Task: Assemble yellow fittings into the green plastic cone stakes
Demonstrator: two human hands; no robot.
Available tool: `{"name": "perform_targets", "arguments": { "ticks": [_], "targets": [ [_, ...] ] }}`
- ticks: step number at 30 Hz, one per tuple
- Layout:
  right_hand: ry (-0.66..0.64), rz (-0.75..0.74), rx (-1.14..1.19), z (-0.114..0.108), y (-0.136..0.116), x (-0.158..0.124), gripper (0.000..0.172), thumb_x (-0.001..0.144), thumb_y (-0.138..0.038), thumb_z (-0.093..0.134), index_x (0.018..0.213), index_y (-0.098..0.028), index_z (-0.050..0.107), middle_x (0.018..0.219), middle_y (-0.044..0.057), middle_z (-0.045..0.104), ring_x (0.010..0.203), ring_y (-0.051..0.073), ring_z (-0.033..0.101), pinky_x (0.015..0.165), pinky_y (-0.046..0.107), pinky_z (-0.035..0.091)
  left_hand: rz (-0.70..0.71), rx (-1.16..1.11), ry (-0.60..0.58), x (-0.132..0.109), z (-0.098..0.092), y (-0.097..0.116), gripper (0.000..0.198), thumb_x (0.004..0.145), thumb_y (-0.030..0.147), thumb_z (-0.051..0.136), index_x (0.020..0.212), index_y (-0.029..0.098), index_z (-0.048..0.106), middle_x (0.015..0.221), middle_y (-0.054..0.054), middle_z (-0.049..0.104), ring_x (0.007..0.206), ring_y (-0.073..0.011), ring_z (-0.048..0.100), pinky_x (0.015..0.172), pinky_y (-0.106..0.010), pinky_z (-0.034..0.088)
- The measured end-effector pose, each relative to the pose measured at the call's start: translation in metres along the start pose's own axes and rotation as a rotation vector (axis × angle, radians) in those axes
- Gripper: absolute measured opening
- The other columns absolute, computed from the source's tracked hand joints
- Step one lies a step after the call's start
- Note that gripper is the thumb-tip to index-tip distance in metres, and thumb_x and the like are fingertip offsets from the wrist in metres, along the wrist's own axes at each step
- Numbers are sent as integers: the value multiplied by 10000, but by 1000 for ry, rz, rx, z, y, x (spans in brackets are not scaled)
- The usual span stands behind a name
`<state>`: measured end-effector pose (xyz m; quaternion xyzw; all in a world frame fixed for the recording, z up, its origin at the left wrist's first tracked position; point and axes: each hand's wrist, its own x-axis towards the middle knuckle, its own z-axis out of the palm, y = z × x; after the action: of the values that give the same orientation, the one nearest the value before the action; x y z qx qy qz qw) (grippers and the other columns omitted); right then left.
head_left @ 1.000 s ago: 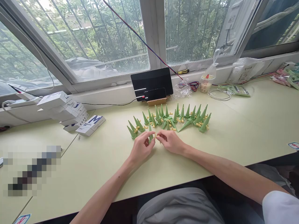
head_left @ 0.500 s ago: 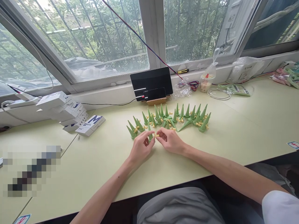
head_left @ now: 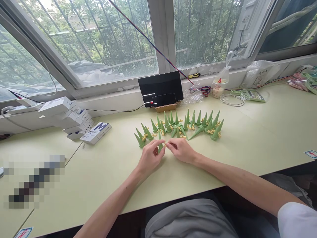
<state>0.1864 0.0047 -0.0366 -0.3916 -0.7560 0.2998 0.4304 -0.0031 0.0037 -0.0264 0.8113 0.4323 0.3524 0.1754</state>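
My left hand (head_left: pixel 150 154) curls its thumb and fingers around a small green cone (head_left: pixel 160 144), which stands upright with its tip pointing away from the table. From the other side my right hand (head_left: pixel 180 149) pinches a tiny yellow piece (head_left: pixel 165 144) against the cone's side; fingertips cover most of it. Whether the piece is fixed to the cone I cannot tell. Just beyond both hands stand several more green cones (head_left: pixel 199 118) with yellow pieces (head_left: pixel 193 127) at their bases. A few cones, such as one lying cone (head_left: pixel 196 133), rest on their sides.
A black tablet (head_left: pixel 160 87) leans on a brown stand (head_left: pixel 165 108) by the window. To the left are stacked white boxes (head_left: pixel 71 117) and a single box (head_left: pixel 96 133). A bagged cup (head_left: pixel 219 87) and a coiled white cable (head_left: pixel 232 100) lie back right.
The green cone in my left hand has shifted slightly to the right. Less of the yellow piece shows between my fingertips now. Both arms stay almost still.
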Motion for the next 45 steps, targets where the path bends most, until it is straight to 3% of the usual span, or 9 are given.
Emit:
{"name": "perform_targets", "arguments": {
  "ticks": [7, 11, 21, 30, 45],
  "targets": [
    [-17, 26, 76, 0, -1, -2, 92, 935, -207, 543, 1002, -168, 593, 683, -16, 592, 560, 121, 494, 571, 252, 402, -37, 2, 9, 1, 0, -1, 229, 937, 307, 583, 1115, 199, 677, 885, -30, 674, 602, -101, 519, 570, -250, 486],
    [-25, 23, 84, 1, 0, -1, 72, 948, -223, 528, 927, -174, 575, 691, -12, 584, 572, 122, 485, 568, 252, 392, -43, 1, 7, 1, 0, -1, 233, 932, 303, 590, 1122, 198, 675, 902, -31, 676, 597, -98, 514, 571, -248, 484],
    [-12, 2, 6, 0, 2, 0, 275, 986, -254, 499, 731, -176, 567, 612, -17, 533, 545, 115, 429, 555, 255, 335, -17, 11, -18, 0, -1, 0, 229, 930, 289, 582, 1117, 192, 672, 863, -26, 658, 619, -105, 517, 568, -240, 473],
    [-6, 7, 46, 0, 0, -1, 96, 958, -229, 533, 954, -176, 613, 659, -18, 592, 542, 119, 465, 562, 251, 382, -23, 20, 1, 1, 0, -2, 226, 930, 297, 586, 1116, 200, 671, 900, -32, 674, 591, -97, 500, 557, -238, 475],
    [-23, 8, 49, 0, 2, -1, 119, 966, -206, 512, 897, -176, 604, 698, 1, 613, 583, 129, 496, 588, 259, 396, -1, -13, -31, 2, 0, -3, 229, 943, 290, 569, 1137, 210, 660, 874, -17, 639, 560, -79, 471, 539, -220, 455]
  ]
}}
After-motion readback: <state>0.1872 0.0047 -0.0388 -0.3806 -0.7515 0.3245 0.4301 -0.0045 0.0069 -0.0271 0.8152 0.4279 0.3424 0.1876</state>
